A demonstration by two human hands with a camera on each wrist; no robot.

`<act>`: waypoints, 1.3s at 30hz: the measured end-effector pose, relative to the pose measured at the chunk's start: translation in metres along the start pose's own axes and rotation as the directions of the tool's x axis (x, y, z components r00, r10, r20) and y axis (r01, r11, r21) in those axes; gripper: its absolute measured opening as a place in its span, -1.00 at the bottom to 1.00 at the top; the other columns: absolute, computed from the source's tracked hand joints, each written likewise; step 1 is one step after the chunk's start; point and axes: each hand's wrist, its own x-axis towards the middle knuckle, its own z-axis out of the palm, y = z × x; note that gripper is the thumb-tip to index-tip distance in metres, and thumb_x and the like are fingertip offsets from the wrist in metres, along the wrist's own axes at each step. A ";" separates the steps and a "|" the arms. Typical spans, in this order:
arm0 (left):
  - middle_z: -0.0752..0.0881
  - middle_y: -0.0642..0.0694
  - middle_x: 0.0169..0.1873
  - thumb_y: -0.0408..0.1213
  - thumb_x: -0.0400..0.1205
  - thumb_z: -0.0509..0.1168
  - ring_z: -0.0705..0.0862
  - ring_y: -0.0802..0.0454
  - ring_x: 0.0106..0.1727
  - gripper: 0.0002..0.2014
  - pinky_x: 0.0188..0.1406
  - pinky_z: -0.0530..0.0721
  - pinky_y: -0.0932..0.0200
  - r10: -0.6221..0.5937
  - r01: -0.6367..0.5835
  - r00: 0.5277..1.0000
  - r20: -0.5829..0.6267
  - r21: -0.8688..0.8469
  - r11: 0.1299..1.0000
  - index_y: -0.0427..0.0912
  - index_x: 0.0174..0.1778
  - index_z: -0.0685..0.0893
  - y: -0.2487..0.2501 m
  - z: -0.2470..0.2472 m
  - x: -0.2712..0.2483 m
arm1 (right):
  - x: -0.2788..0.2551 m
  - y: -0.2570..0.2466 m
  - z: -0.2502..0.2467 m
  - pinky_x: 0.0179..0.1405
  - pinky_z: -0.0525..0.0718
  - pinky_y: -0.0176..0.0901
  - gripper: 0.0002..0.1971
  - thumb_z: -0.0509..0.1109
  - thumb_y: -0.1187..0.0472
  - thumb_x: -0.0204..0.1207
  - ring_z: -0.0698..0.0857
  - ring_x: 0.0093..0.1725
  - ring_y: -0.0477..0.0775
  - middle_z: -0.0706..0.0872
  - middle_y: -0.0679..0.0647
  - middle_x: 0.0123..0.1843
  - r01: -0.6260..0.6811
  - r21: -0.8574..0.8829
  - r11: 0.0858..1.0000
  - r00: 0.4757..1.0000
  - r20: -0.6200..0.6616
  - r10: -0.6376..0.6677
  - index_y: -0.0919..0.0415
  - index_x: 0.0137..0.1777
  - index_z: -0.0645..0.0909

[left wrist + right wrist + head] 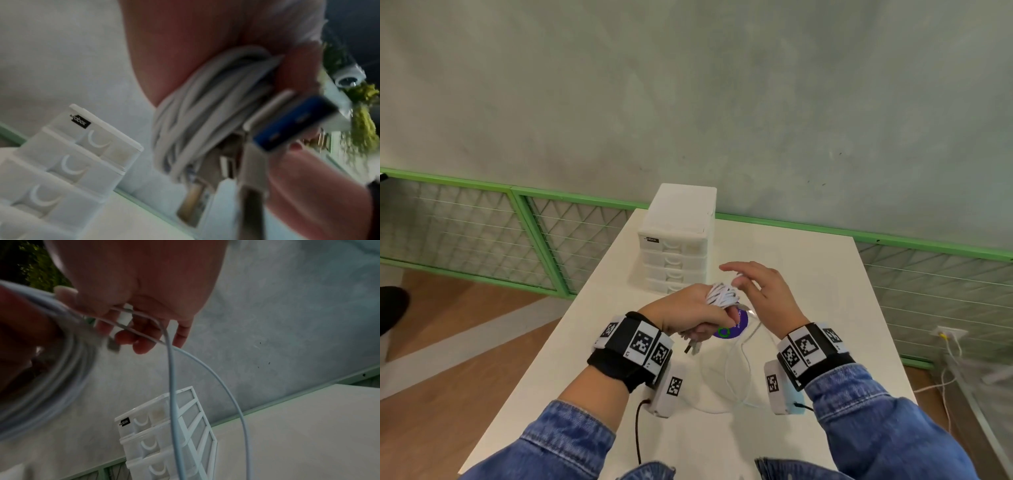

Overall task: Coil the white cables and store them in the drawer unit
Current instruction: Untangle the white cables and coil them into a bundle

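Left hand (688,313) grips the coiled bundle of white cables (720,295) above the white counter (808,274), right hand (763,291) loosely fingers the slack loop (207,363); recommend even, tensioned turns before approaching the white plastic drawer unit (678,240).

- Left hand (690,313): fingers curled tight, fist turned knuckles-up, forearm reaching in from the lower left.
- Right hand (765,291): raised just beside the left, fingers loosely spread and bent, a strand crossing them.
- Both wrists wear marker-covered bands.
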 end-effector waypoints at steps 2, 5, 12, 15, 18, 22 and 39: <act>0.35 0.03 -0.77 -0.43 0.51 0.27 0.23 0.14 -0.76 -0.98 -0.68 0.21 0.32 0.082 -0.075 0.996 0.047 -0.128 0.989 -0.27 -0.18 0.56 0.007 0.002 -0.004 | -0.001 0.006 -0.001 -0.07 0.58 -0.19 -0.76 0.16 0.02 0.58 0.62 -0.21 -0.05 0.73 0.07 -0.14 -0.108 0.088 0.990 0.994 -0.016 0.110 -0.17 0.08 0.65; 0.34 0.05 -0.77 -0.36 0.54 0.26 0.24 0.17 -0.78 -0.94 -0.68 0.21 0.29 0.209 -0.202 0.978 -0.003 -0.269 0.942 -0.29 -0.17 0.58 0.018 0.005 -0.007 | -0.008 0.015 0.002 -0.23 0.51 0.04 -0.74 0.14 0.12 0.67 0.53 -0.33 0.15 0.65 0.02 -0.33 -0.201 0.124 0.972 0.978 -0.024 0.205 -0.26 -0.07 0.59; 0.37 0.09 -0.74 -0.24 0.58 0.33 0.33 0.17 -0.73 -0.89 -0.55 0.29 0.22 0.259 -0.375 0.918 -0.301 -0.442 0.815 -0.21 -0.11 0.59 0.024 0.001 0.001 | -0.017 0.020 0.023 -0.28 0.52 -0.02 -0.71 0.08 0.21 0.68 0.50 -0.42 0.03 0.51 0.00 -0.48 -0.287 0.027 0.958 0.955 0.082 0.284 -0.25 -0.04 0.48; 0.33 0.10 -0.74 -0.14 0.51 0.27 0.30 0.19 -0.73 -0.77 -0.52 0.26 0.22 0.262 -0.450 0.879 -0.398 -0.513 0.731 -0.24 -0.06 0.59 0.029 -0.001 0.004 | -0.024 0.027 0.030 -0.21 0.56 -0.03 -0.74 0.08 0.25 0.67 0.54 -0.40 -0.06 0.54 -0.12 -0.44 -0.367 0.034 0.930 0.923 0.138 0.359 -0.13 0.10 0.51; 0.33 0.08 -0.73 -0.07 0.57 0.19 0.29 0.18 -0.71 -0.71 -0.45 0.25 0.20 0.270 -0.525 0.839 -0.473 -0.572 0.630 -0.24 -0.01 0.57 0.036 -0.006 0.007 | -0.032 0.030 0.038 -0.25 0.56 -0.14 -0.74 0.10 0.20 0.67 0.52 -0.44 -0.07 0.53 -0.13 -0.48 -0.410 0.035 0.911 0.901 0.173 0.399 -0.13 0.10 0.58; 0.39 0.07 -0.67 -0.24 0.71 0.16 0.36 0.17 -0.67 -0.88 -0.43 0.34 0.24 0.214 -0.624 0.746 -0.631 -0.549 0.557 -0.17 -0.08 0.55 0.044 -0.018 0.013 | -0.042 0.029 0.046 -0.41 0.55 -0.17 -0.72 0.12 0.09 0.67 0.44 -0.45 -0.12 0.46 -0.20 -0.45 -0.488 0.051 0.871 0.855 0.230 0.466 -0.08 0.25 0.61; 0.56 -0.21 -0.43 0.08 0.72 0.00 0.48 -0.05 -0.46 -0.58 -0.37 0.43 0.14 0.201 -0.390 0.735 -0.648 -0.162 0.906 -0.04 -0.27 0.61 0.002 -0.025 0.022 | -0.020 -0.030 0.030 -0.24 0.55 -0.04 -0.71 0.20 -0.27 0.42 0.56 -0.31 0.29 0.67 0.37 -0.32 -0.169 0.098 0.981 0.954 0.268 0.137 -0.25 -0.36 0.68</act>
